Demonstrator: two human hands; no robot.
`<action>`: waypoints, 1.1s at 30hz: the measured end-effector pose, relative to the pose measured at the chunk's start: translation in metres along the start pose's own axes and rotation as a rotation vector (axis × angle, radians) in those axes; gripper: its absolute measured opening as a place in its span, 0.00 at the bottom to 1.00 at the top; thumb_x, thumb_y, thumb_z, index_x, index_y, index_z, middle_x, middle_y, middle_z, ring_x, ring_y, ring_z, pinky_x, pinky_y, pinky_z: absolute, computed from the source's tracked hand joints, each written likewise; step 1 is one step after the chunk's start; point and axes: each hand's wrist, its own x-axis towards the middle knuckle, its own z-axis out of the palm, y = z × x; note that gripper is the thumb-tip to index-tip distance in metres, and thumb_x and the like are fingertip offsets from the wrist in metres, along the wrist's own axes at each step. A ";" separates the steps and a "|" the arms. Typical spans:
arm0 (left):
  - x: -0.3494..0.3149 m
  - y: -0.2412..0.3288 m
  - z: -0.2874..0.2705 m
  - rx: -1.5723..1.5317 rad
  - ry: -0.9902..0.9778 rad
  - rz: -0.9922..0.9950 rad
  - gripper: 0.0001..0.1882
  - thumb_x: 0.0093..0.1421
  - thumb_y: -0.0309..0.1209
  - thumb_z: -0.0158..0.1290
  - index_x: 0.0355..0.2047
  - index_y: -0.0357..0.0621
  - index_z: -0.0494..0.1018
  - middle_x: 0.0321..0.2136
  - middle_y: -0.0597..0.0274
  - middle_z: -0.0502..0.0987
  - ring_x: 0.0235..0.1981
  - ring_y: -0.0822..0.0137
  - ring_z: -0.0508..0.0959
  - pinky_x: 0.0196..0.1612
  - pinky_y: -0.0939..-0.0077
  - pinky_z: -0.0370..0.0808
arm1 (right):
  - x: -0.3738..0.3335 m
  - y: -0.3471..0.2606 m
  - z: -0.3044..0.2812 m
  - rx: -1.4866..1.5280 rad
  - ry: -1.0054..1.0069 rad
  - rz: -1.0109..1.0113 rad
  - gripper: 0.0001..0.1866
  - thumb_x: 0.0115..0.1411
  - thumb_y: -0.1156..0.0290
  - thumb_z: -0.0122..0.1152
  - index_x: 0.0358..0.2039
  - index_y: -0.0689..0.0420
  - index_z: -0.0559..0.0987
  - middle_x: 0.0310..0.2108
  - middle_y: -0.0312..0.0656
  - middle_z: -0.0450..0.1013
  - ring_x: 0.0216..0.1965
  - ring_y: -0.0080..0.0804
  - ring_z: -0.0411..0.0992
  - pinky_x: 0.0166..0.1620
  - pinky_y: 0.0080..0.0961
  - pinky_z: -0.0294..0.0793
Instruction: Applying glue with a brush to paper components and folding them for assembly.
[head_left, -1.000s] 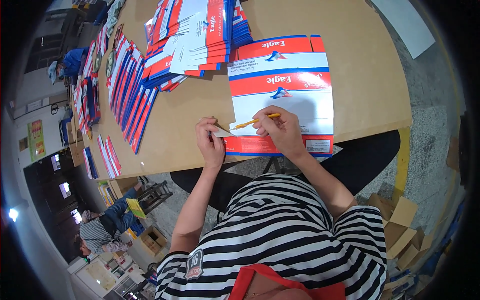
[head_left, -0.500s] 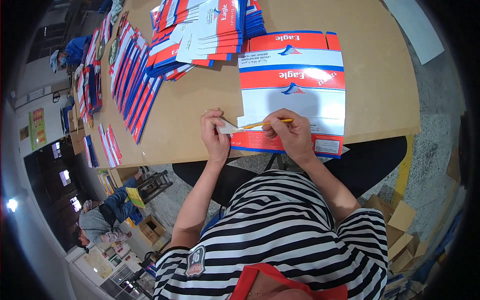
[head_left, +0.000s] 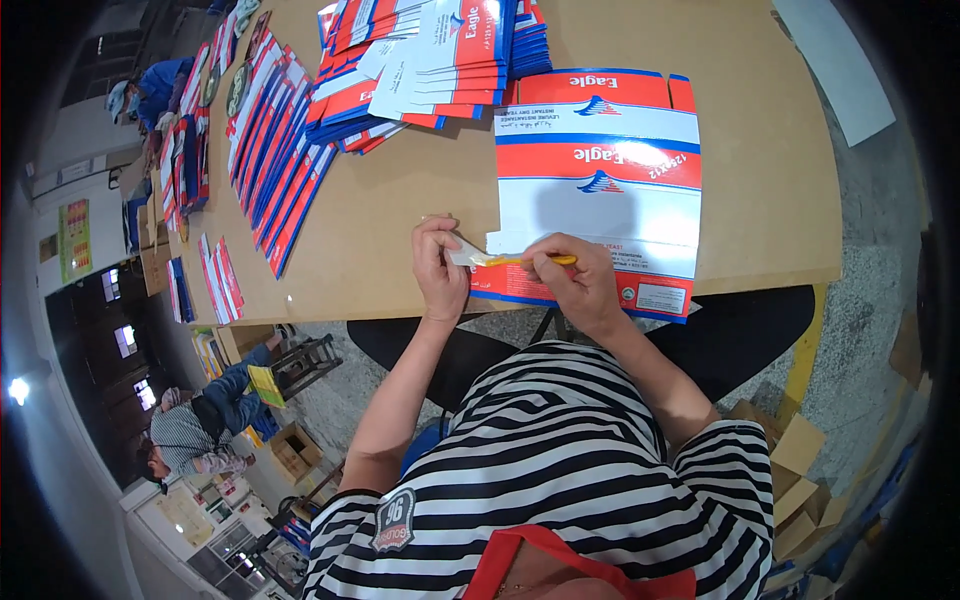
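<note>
In the head view, an unfolded carton (head_left: 600,215) in red, white and blue was laid flat at the near edge of the surface (head_left: 770,180). Its white flap (head_left: 463,255), at the lower left corner, was pinched between the thumb and bent fingers of the left hand (head_left: 440,265). A slim yellow tool (head_left: 563,260) was gripped by the closed fingers of the right hand (head_left: 578,282), its tip brought to the flap (the kind of tool could not be told). Beyond the carton, more flat cartons were heaped in a pile (head_left: 440,85), and others were spread in a slanting row (head_left: 280,160) to its left. On the floor, an open brown box (head_left: 296,452) was seen at lower left, its contents too small to make out; opened boxes (head_left: 800,445) were grouped at right.
</note>
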 end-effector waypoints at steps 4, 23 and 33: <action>0.000 -0.002 -0.001 0.018 0.003 0.021 0.09 0.50 0.11 0.44 0.25 0.40 0.62 0.36 0.52 0.71 0.42 0.54 0.72 0.47 0.66 0.69 | 0.003 -0.006 -0.002 -0.071 -0.013 -0.078 0.08 0.60 0.73 0.51 0.29 0.63 0.77 0.25 0.40 0.75 0.27 0.22 0.73 0.33 0.17 0.71; 0.000 -0.003 -0.002 0.049 0.000 0.011 0.09 0.51 0.12 0.44 0.25 0.40 0.62 0.36 0.52 0.71 0.43 0.54 0.72 0.46 0.67 0.70 | 0.002 -0.012 0.004 -0.147 -0.025 -0.129 0.07 0.59 0.75 0.51 0.28 0.63 0.77 0.26 0.41 0.75 0.27 0.25 0.73 0.32 0.19 0.71; 0.001 -0.001 -0.002 0.042 -0.003 -0.003 0.09 0.50 0.11 0.44 0.24 0.39 0.62 0.36 0.53 0.71 0.43 0.54 0.72 0.46 0.66 0.70 | 0.006 -0.010 0.007 -0.086 -0.003 -0.116 0.07 0.59 0.75 0.51 0.28 0.63 0.76 0.25 0.41 0.74 0.27 0.24 0.72 0.32 0.19 0.71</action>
